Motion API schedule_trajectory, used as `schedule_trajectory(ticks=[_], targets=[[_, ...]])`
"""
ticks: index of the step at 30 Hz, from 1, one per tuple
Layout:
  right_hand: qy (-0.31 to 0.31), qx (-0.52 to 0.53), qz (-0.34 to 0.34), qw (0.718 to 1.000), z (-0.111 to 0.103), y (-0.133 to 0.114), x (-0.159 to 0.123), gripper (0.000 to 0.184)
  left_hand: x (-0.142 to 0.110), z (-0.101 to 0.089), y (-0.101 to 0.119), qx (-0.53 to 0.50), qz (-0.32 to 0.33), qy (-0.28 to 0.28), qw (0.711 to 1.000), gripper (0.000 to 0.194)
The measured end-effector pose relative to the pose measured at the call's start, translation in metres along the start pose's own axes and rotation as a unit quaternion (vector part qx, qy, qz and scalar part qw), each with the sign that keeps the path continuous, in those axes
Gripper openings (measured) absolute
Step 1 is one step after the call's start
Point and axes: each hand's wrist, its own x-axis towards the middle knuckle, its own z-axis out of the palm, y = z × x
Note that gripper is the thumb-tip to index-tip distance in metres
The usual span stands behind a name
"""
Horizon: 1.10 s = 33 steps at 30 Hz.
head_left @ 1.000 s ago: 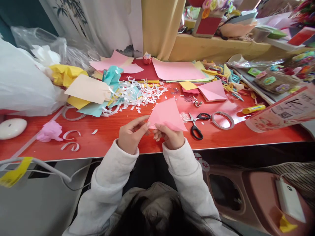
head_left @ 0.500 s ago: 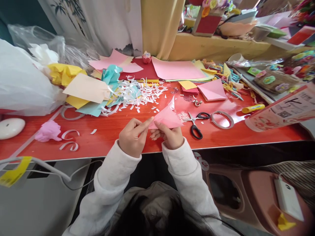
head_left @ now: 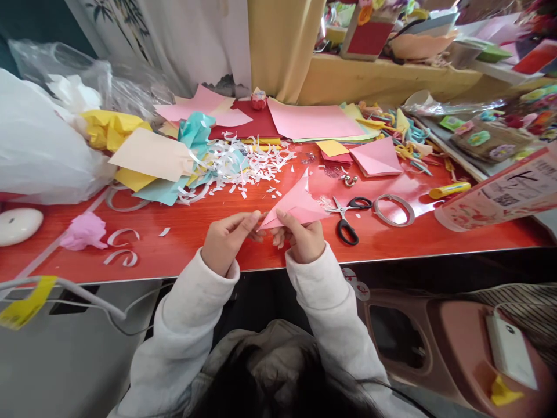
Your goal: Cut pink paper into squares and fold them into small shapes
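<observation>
A folded pink sheet of paper [head_left: 298,203] is held in the air above the front of the red table, its points facing up, left and right. My right hand [head_left: 304,237] is closed on its lower edge, thumb on top and fingers underneath. My left hand [head_left: 226,238] is closed at the paper's left corner, thumb against the forefinger; how much of the corner lies between the fingertips is partly hidden. Just right of the paper lie scissors [head_left: 343,219] with black handles, blades slightly apart, pointing at it.
A roll of clear tape [head_left: 394,210], a yellow marker [head_left: 449,190] and a large pink cup [head_left: 496,191] are at right. White paper shreds [head_left: 235,165] and coloured sheets [head_left: 150,154] lie behind left. Pink square papers [head_left: 376,157] sit behind the scissors. The table's front edge runs under my wrists.
My left hand has slid left and down off the paper's face to its left corner. The left part of the paper now shows folded layers. My right hand keeps its grip.
</observation>
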Motion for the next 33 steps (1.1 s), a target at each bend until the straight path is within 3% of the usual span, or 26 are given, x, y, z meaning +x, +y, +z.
schedule_trajectory(ticks=[4,15,20,27,33], targets=[[-0.002,-0.023,0.008,1.0,0.0008,-0.0022,-0.0016,0.025,0.0018,-0.002,-0.0012,-0.016,-0.036,-0.057,0.998,0.021],[-0.018,-0.053,-0.006,0.998,0.0036,-0.0029,-0.0042,0.023,0.0008,-0.0008,-0.002,-0.026,-0.032,-0.062,0.997,0.02],[0.014,-0.042,0.0,0.999,0.0025,-0.0027,-0.0032,0.023,0.001,-0.0004,-0.0033,-0.038,-0.053,-0.01,0.998,0.021],[0.018,-0.038,0.001,0.999,0.0036,-0.0039,-0.0039,0.023,-0.0001,0.0001,0.0008,-0.001,-0.035,-0.043,0.998,0.016],[-0.027,-0.074,0.008,0.997,0.0007,-0.0022,-0.0014,0.029,-0.0015,0.0023,0.0006,-0.016,-0.047,0.014,0.999,0.015]])
